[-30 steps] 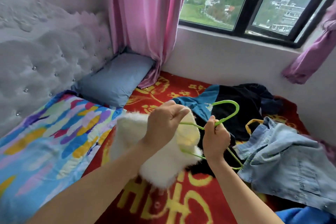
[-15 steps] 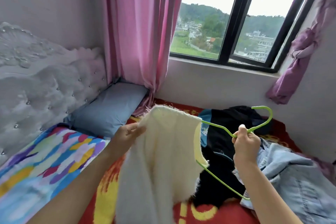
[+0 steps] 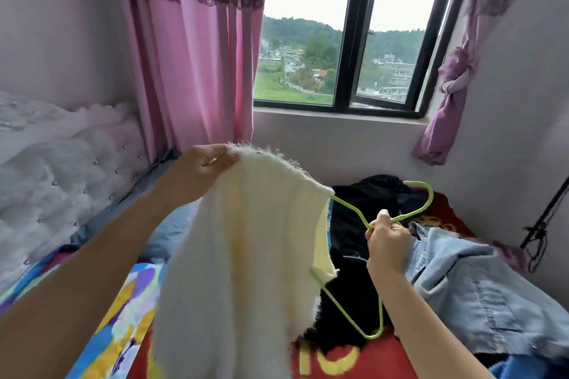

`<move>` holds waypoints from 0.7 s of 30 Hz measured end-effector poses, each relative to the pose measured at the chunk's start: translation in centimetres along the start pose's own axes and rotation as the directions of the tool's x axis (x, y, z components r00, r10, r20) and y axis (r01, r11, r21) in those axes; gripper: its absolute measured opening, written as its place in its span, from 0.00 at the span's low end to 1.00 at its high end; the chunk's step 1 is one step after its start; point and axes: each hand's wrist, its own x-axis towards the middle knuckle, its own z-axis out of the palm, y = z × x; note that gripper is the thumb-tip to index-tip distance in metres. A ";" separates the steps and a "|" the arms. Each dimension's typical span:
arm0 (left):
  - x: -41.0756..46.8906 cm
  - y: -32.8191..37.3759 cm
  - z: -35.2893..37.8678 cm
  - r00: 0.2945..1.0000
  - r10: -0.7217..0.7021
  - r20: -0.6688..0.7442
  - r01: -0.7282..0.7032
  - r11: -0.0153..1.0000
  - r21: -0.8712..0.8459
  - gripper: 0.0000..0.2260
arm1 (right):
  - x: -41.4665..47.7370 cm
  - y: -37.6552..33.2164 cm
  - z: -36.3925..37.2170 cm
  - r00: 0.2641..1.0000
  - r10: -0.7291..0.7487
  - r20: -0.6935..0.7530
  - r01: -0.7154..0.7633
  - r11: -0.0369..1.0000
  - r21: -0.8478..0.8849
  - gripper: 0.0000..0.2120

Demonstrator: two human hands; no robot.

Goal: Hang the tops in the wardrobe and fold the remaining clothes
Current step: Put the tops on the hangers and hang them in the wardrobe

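The top hangs closest to me, raised in the air over the bed. It is cream and fuzzy, and it falls in a limp sheet from my left hand. I judge it light, very soft and stretchy. A knit like this sags from wherever it is held and will snag rather than slip. The shoulder seam or neck edge is the place to hold it, not the loose body.

My left hand is up at the top's upper corner, arm reaching forward, thumb and fingers pinching the edge of the knit. My right hand sits lower and to the right, wrist upright, fingers curled round the neck of the green hanger just under its hook. The hanger is thin and probably springy. One of its arms goes into the top's opening, and the other shows below the hem edge. I can't tell how far in it reaches.

Beyond my hands, a black garment and a denim shirt lie crumpled on the bed, and past them is the window.
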 end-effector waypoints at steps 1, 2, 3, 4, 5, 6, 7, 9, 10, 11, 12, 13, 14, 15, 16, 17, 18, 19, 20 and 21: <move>0.3 -0.3 -0.3 1.000 -0.014 -0.006 0.014 0.998 0.053 0.18 | -0.1 0.0 0.3 0.999 -0.039 0.020 0.039 0.999 0.003 0.24; 0.3 -0.8 -0.4 0.999 -0.023 -0.024 0.025 0.994 0.107 0.19 | -0.3 -0.1 0.5 0.996 -0.080 0.036 0.080 0.997 0.019 0.24; 0.3 -1.1 -0.3 0.998 -0.040 -0.043 0.045 0.989 0.140 0.21 | -0.2 -0.5 0.9 0.993 -0.108 0.050 0.107 0.994 0.034 0.24; 0.0 -1.3 -0.2 0.996 -0.064 -0.059 0.073 0.985 0.158 0.24 | -0.2 -0.9 1.1 0.991 -0.117 0.064 0.115 0.993 0.040 0.24; -0.4 -1.6 0.1 0.994 -0.074 -0.084 0.088 0.981 0.175 0.29 | 0.0 -1.2 1.3 0.991 -0.117 0.072 0.114 0.993 0.042 0.25; -0.9 -1.6 0.4 0.992 -0.041 -0.123 0.069 0.972 0.227 0.34 | 0.0 -1.4 1.6 0.990 -0.117 0.076 0.114 0.993 0.036 0.25; -1.3 -1.4 0.9 0.987 0.037 -0.158 0.017 0.944 0.330 0.38 | 0.0 -1.4 1.9 0.990 -0.115 0.082 0.113 0.993 0.031 0.25; -1.7 -1.4 1.9 0.946 0.297 -0.131 -0.160 0.777 0.609 0.36 | -0.3 -1.6 2.6 0.986 -0.132 0.106 0.132 0.991 0.010 0.25; -1.6 -1.4 2.2 0.911 0.405 -0.079 -0.245 0.684 0.687 0.32 | -0.5 -1.9 2.9 0.982 -0.151 0.118 0.151 0.988 0.002 0.25; -1.5 -1.4 2.5 0.880 0.473 -0.034 -0.317 0.641 0.699 0.29 | -0.7 -2.0 3.1 0.978 -0.165 0.129 0.168 0.986 -0.010 0.25; -1.5 -1.8 2.8 0.861 0.509 -0.005 -0.373 0.637 0.674 0.28 | -0.8 -2.4 3.2 0.974 -0.180 0.139 0.185 0.982 -0.026 0.25; -1.9 -2.0 3.2 0.843 0.537 -0.015 -0.403 0.652 0.642 0.26 | -0.8 -2.4 3.1 0.969 -0.200 0.148 0.208 0.977 -0.040 0.25; -2.2 -2.1 3.3 0.827 0.559 -0.050 -0.410 0.662 0.627 0.24 | -0.9 -2.5 3.3 0.963 -0.224 0.154 0.235 0.970 -0.061 0.25; -2.5 -2.2 3.6 0.816 0.572 -0.084 -0.405 0.670 0.622 0.22 | -1.2 -2.5 3.3 0.956 -0.246 0.160 0.263 0.961 -0.092 0.25; -2.8 -2.0 3.7 0.800 0.590 -0.110 -0.401 0.662 0.633 0.22 | -1.8 -2.6 3.5 0.948 -0.268 0.171 0.291 0.949 -0.124 0.25; -2.6 -1.8 3.9 0.781 0.615 -0.113 -0.410 0.641 0.649 0.23 | -2.3 -2.6 3.8 0.942 -0.281 0.181 0.308 0.941 -0.138 0.25; -2.4 -1.3 3.9 0.771 0.627 -0.114 -0.407 0.622 0.669 0.23 | -2.8 -2.8 4.3 0.938 -0.278 0.205 0.309 0.941 -0.139 0.25; -2.2 -1.1 4.1 0.769 0.628 -0.118 -0.396 0.614 0.683 0.24 | -3.1 -2.7 4.6 0.942 -0.251 0.224 0.286 0.948 -0.142 0.25; -2.1 -1.0 4.3 0.777 0.620 -0.112 -0.388 0.611 0.690 0.24 | -3.2 -2.8 4.7 0.949 -0.216 0.230 0.255 0.954 -0.158 0.24; -2.5 -1.1 4.6 0.790 0.604 -0.105 -0.383 0.620 0.685 0.25 | -3.3 -2.8 4.5 0.952 -0.195 0.237 0.240 0.955 -0.175 0.24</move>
